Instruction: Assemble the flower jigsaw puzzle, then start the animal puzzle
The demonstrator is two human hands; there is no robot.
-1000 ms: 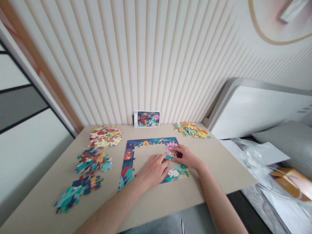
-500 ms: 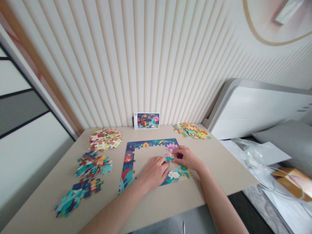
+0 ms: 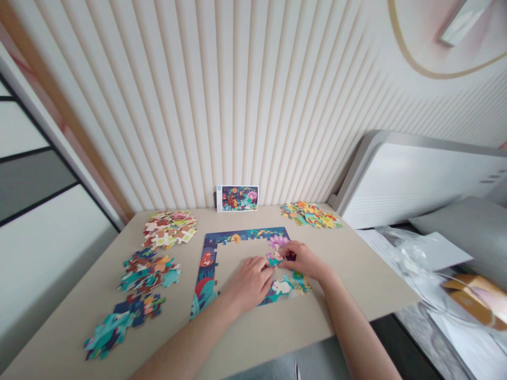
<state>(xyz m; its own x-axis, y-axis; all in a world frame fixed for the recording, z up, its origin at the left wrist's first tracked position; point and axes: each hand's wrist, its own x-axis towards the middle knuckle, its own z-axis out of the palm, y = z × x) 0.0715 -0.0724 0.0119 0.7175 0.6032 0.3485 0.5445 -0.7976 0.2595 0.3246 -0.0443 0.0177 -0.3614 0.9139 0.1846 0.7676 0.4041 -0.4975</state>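
Note:
A jigsaw puzzle (image 3: pixel 204 258) lies on the table, its border joined into a frame around a bare middle. My left hand (image 3: pixel 251 279) rests over its lower middle, fingers curled together, fingertips at the left side of a teal puzzle piece (image 3: pixel 273 260). From the right, my right hand (image 3: pixel 303 259) pinches at the same piece, just below the purple fan-shaped pattern (image 3: pixel 279 241). The fingers partly hide the piece and its fit with its neighbours. A white rabbit (image 3: pixel 281 286) shows on the joined part below the hands.
Loose puzzle pieces lie in piles at the back left (image 3: pixel 169 228), middle left (image 3: pixel 150 269) and back right (image 3: pixel 311 215). Joined pieces (image 3: pixel 109 330) lie front left. A picture card (image 3: pixel 237 198) leans against the ribbed wall (image 3: pixel 198 105). A bed (image 3: pixel 428 179) stands right of the table.
Both hands stay at the same spot on the puzzle, with only slight finger movement. The view has shifted a little.

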